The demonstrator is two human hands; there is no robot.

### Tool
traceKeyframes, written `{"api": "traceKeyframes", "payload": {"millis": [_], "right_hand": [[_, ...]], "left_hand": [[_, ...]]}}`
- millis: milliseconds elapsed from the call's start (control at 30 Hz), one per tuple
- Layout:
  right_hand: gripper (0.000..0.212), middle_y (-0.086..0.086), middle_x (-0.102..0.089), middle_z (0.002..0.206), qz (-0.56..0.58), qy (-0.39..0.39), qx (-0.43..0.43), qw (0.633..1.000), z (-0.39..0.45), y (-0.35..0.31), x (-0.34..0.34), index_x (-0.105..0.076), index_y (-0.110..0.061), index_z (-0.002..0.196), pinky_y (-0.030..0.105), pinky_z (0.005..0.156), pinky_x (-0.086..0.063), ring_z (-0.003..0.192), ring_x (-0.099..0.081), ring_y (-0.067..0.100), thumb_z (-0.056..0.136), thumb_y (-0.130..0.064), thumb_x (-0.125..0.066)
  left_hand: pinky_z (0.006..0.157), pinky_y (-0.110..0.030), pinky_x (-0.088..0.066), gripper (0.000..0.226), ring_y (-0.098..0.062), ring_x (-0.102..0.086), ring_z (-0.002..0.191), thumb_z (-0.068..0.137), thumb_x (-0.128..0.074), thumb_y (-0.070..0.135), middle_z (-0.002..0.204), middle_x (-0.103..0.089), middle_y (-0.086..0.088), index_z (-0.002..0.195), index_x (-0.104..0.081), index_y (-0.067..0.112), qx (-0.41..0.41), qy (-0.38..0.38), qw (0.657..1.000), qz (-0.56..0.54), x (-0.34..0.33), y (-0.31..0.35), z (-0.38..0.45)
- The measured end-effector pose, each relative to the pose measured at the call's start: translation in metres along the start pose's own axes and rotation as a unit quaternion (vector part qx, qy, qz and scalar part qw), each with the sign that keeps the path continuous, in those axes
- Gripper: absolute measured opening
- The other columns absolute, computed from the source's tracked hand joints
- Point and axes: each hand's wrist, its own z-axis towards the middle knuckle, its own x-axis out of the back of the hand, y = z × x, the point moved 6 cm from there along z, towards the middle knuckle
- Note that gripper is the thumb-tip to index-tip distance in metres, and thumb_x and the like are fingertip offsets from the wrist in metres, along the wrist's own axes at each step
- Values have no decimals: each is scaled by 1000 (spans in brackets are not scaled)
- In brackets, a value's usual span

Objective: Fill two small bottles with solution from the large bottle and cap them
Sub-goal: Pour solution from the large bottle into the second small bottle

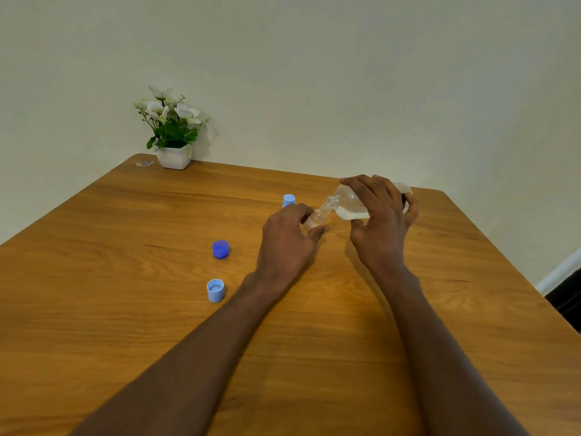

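Two hands busy. Table centre: my right hand wraps large bottle mid-body, tipped, neck toward 9 o'clock. Little liquid left, light, slick plastic, likely squashy. My left hand pinches small bottle under its mouth. Loose caps at 8 o'clock.

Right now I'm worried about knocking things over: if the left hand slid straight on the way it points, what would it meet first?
The small bottle it already holds; beyond that, probably the large bottle, though depth is unclear.
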Motion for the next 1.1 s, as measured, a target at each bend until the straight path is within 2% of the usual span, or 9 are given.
{"api": "traceKeyframes", "payload": {"millis": [367, 533, 833, 1100], "right_hand": [[87, -18, -57, 143, -1, 1, -1, 1000, 0, 0, 2, -60, -39, 139, 58, 120, -16, 148, -40, 14, 67, 7, -73], [87, -18, -57, 144, 2, -2, -4, 1000, 0, -1, 2, -60, -39, 139, 59, 120, -16, 148, -40, 15, 67, 7, -74], [88, -18, -57, 143, 0, 0, -6, 1000, 0, 0, 1, -60, -41, 139, 59, 120, -17, 147, -40, 14, 66, 7, -74], [88, -18, -56, 145, 2, -5, -10, 1000, 0, -1, 1, -59, -40, 140, 57, 120, -16, 147, -40, 14, 66, 5, -75]], "left_hand": [[69, -11, -40, 35, -2, -60, 84, 87, -83, 34, 105, -75, 6, 117, -75, 18, 5, 2, 1000, -6, 0, 0, 0], [73, -18, -49, 36, -3, -63, 89, 87, -83, 35, 107, -76, 6, 118, -75, 18, 3, 1, 1000, -7, 0, 0, 0], [75, -22, -51, 36, -6, -64, 88, 87, -83, 35, 107, -76, 5, 118, -75, 17, 9, -1, 1000, -10, -1, 0, -1], [77, -33, -59, 38, -6, -66, 87, 87, -82, 39, 108, -76, 6, 119, -75, 19, 16, -2, 1000, -15, -1, -2, 0]]}}
